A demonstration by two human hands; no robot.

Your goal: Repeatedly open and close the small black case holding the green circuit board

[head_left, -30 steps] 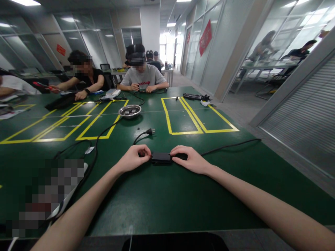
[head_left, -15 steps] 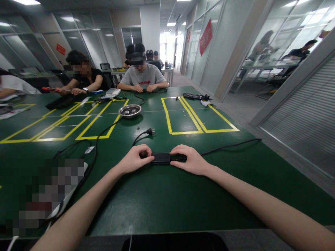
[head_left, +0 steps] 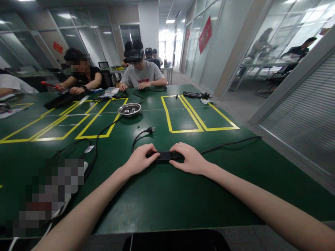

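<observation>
A small black power adapter (head_left: 164, 157) lies flat on the green table between my hands. My left hand (head_left: 140, 159) grips its left end between thumb and fingers. At the right end, my right hand (head_left: 190, 159) has thumb and fingertips pinched at the adapter's edge, where a cable seems to join it. From under the right hand a black cable (head_left: 230, 143) runs off to the right. Beyond my left hand, a black plug (head_left: 150, 130) rests on the table, its cord curving back toward that hand. My fingers hide both cord ends at the adapter.
A metal bowl (head_left: 129, 109) with small parts stands farther back. Left of my arm, a power strip (head_left: 60, 188) is blurred out, with a black cord beside it. Yellow tape marks rectangles on the table (head_left: 167, 205). A folded black tripod-like object (head_left: 196, 94) lies at the back. Co-workers sit opposite.
My left hand has slid slightly right, covering more of the adapter's left end. My right hand has barely moved. The co-worker opposite has drawn their hands apart.
</observation>
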